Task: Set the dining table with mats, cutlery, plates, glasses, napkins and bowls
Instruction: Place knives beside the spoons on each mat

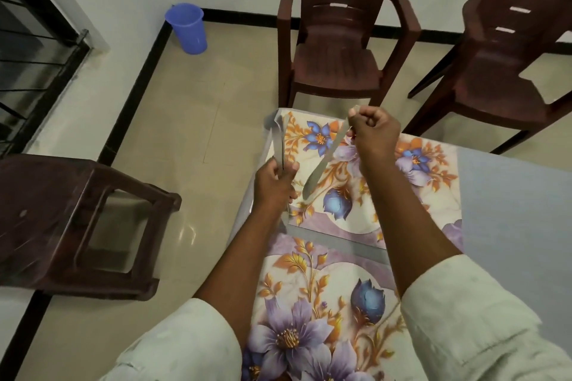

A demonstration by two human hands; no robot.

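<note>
Two floral mats lie end to end along the table's left side, the far mat [399, 195] and the near mat [325, 303]. My left hand [274, 184] is closed on several pieces of steel cutlery [278, 142] that stick up past the far mat's left edge. My right hand [373, 130] is fisted on the handle of a steel knife [322, 164], whose blade slants down and left over the far mat. Whether the blade tip touches the mat is unclear.
The pale blue table [513, 226] runs off to the right. Two brown plastic chairs [337, 40] [513, 56] stand beyond it. A brown stool [80, 219] is on the floor to the left, a blue bucket [187, 28] by the far wall.
</note>
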